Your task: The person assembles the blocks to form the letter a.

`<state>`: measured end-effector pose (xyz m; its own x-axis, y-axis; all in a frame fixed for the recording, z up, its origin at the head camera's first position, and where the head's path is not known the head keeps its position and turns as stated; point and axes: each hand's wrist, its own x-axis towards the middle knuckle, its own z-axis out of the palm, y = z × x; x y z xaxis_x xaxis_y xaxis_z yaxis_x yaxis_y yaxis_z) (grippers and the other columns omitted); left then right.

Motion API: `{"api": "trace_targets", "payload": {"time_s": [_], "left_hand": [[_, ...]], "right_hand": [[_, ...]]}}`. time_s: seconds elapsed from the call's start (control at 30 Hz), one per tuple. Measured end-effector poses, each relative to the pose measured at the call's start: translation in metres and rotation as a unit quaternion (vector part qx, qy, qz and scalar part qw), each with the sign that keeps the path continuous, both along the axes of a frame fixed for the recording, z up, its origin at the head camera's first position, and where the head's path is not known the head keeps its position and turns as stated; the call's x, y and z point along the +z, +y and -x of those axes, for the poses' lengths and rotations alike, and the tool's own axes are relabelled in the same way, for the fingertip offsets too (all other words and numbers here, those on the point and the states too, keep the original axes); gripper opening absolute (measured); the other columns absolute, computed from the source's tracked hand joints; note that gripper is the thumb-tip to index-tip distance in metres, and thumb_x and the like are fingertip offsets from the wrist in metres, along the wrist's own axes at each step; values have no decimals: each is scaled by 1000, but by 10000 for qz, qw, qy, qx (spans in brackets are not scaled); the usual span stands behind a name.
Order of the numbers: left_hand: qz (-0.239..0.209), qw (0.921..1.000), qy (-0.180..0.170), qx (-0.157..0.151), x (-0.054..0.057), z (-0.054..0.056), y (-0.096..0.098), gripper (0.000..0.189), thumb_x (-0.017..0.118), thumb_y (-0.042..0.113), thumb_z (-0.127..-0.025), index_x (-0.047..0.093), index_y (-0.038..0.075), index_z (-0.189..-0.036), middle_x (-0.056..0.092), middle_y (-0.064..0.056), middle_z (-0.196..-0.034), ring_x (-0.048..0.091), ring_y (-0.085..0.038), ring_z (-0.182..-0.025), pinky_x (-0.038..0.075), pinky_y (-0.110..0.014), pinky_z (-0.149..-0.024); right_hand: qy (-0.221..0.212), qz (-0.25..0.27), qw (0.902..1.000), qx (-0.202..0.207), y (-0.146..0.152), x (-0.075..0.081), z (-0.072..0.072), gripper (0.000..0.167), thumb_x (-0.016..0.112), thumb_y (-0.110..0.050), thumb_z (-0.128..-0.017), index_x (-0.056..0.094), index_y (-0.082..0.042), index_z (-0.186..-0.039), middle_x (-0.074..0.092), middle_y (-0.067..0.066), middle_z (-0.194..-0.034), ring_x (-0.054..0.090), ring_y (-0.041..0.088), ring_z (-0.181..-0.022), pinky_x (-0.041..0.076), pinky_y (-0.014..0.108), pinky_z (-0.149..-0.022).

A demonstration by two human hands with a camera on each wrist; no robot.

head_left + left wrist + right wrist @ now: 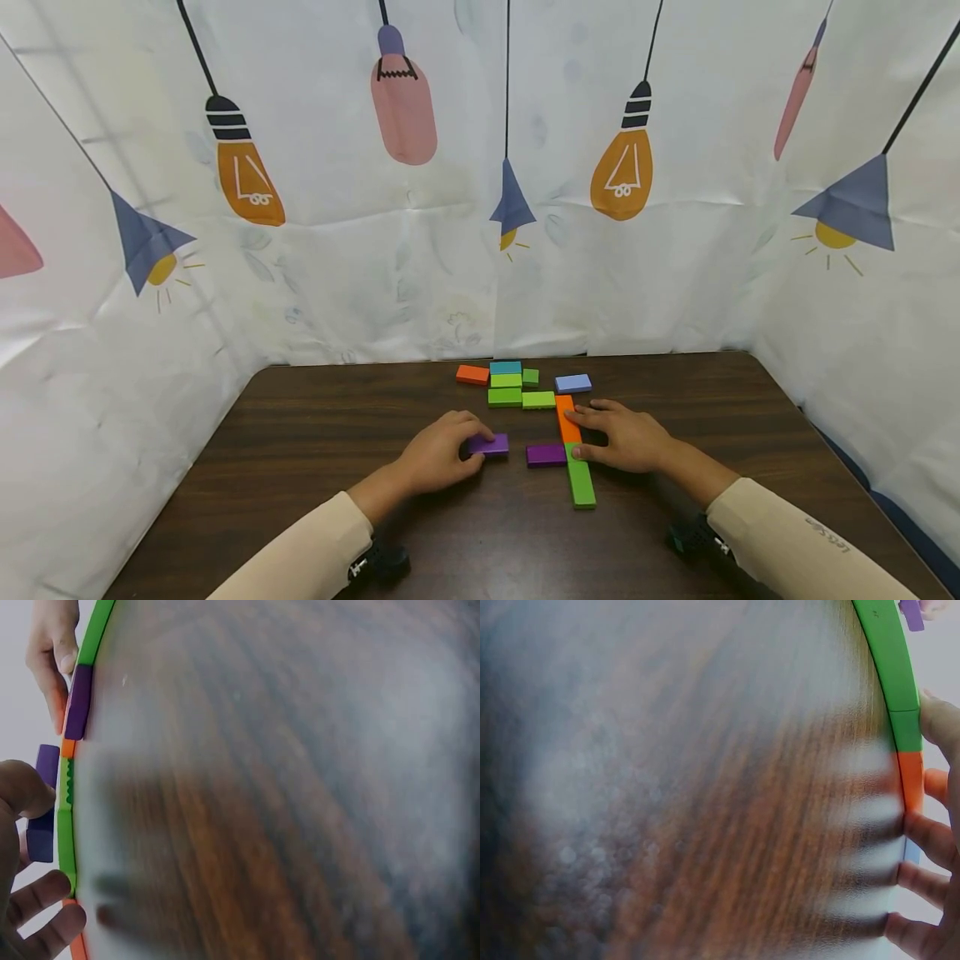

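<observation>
My left hand (438,454) pinches a light purple block (491,447) between thumb and fingers, left of the other pieces. The left wrist view shows the same purple block (43,836) gripped, with the other fingers spread. My right hand (630,437) lies beside a column of blocks, its fingers extended. Its fingertips touch an orange block (567,421), and its thumb is at the top of a green block (582,490) joined end to end below. A dark purple block (546,456) meets this column from the left, a short gap from the held block.
Behind the hands, light green blocks (538,401), a teal block (505,367), a small green block (530,377) and an orange-red block (472,375) lie grouped. A periwinkle block (573,384) sits above the column. Beyond the dark wooden table (337,400) hangs a lamp-print cloth (450,283).
</observation>
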<state>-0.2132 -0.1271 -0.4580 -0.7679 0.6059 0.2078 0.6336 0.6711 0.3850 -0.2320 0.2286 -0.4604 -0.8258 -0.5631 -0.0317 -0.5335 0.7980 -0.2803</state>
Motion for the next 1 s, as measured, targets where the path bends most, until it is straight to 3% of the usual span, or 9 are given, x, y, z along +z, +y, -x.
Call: {"api": "trace_targets", "payload": {"time_s": [0.13, 0.43, 1.0], "left_hand": [[0, 10000, 61, -74, 1, -2, 5, 23, 74, 20, -91, 73, 21, -114, 65, 7, -115, 57, -13, -108, 52, -39, -92], [72, 9997, 148, -191, -2, -4, 15, 22, 75, 22, -91, 74, 19, -112, 68, 6, -114, 59, -16, -106, 51, -39, -92], [322, 9991, 242, -158, -4, -7, 26, 21, 77, 26, -90, 75, 21, -111, 71, 7, -112, 59, -19, -109, 49, -42, -96]], "right_hand": [[25, -1, 10000, 19, 0, 1, 0, 75, 52, -72, -95, 51, -25, -154, 50, 1, -154, 38, 34, -145, 53, 45, -68], [16, -4, 10000, 8, 0, 2, 1, 74, 53, -70, -95, 49, -26, -154, 49, 1, -154, 37, 36, -145, 47, 37, -58], [1, -10, 10000, -35, -1, 2, -1, 76, 53, -72, -94, 50, -26, -154, 50, 0, -154, 37, 34, -145, 48, 38, -60]]}}
